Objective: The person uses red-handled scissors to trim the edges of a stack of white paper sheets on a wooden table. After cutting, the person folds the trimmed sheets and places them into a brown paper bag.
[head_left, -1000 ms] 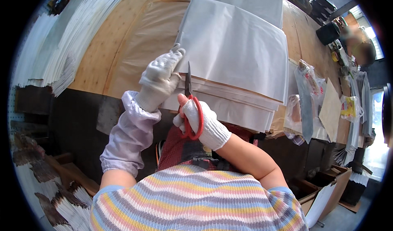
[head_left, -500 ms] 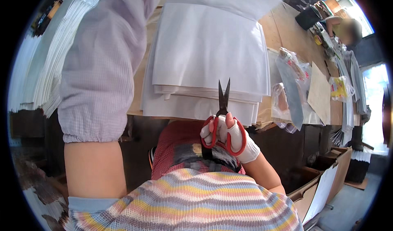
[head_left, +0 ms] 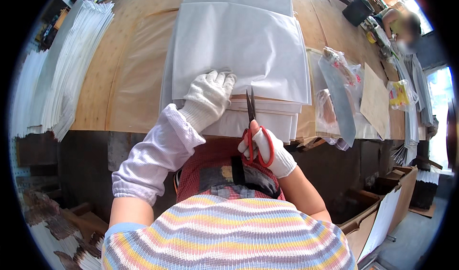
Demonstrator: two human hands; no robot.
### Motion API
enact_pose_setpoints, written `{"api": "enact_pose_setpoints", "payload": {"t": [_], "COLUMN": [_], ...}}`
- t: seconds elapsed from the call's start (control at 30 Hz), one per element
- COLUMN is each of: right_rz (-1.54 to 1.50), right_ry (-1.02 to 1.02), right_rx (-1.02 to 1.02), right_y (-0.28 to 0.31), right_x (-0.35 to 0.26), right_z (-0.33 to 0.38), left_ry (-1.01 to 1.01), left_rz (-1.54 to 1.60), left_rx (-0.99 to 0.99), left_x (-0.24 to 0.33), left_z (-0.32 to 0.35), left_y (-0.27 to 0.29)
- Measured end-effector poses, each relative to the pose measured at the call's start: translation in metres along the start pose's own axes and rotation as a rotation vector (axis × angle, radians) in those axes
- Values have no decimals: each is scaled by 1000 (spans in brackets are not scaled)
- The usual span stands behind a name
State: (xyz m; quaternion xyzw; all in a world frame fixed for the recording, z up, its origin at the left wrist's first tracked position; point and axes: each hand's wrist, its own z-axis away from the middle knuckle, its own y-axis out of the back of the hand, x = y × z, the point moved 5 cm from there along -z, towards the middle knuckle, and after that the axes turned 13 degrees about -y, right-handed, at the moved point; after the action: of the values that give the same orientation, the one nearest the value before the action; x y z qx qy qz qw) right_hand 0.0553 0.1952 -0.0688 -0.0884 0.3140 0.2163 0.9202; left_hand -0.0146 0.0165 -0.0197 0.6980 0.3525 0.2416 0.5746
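A stack of large white sheets [head_left: 239, 43] lies on the wooden table, its near edges uneven and touching the table's front. My left hand [head_left: 210, 94], in a white knitted glove, rests on the top sheet near its front edge, fingers stretched forward. Red-handled scissors [head_left: 251, 108] are in my right hand [head_left: 278, 158], whose glove leaves the thumb tip bare. Their blades point away from me, slightly parted, with the tips over the front edge of the top sheet. Creases show in that sheet just beyond the tips.
Tall piles of folded white sheets [head_left: 71, 69] stand at the left. To the right lie plastic bags [head_left: 351, 76], a grey strip [head_left: 338, 105] and a tan sheet [head_left: 374, 100]. A dark bucket [head_left: 357, 15] and another person are at the far right. Below stands a cardboard box [head_left: 401, 198].
My left arm has drawn back from far over the table, and its hand now lies on the sheets. The raised far sheet has come down flat. The scissors shifted slightly left, blades closer together.
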Motion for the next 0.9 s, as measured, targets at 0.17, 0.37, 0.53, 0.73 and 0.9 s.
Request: {"api": "enact_pose_setpoints", "payload": {"t": [0.17,0.37,0.53,0.73,0.9], "right_rz": [642,-205,-106,-116,28], "right_ry": [-21,12,-39,74,173], "right_rx": [157,264,305,285,-173], "right_y": [21,82,90,75,16], "right_x": [13,38,26,26,7], "right_z": [8,10,6,12,7], "left_ry": [30,-37,-15,353,440], "left_rz": [56,17,-36,-190,80], "left_rx": [27,91,34,129,352], "left_x": [-3,1,-2,-10,-40], "left_z": [3,0,5,48,105], "left_y": [-1,5,-1,33,20]}}
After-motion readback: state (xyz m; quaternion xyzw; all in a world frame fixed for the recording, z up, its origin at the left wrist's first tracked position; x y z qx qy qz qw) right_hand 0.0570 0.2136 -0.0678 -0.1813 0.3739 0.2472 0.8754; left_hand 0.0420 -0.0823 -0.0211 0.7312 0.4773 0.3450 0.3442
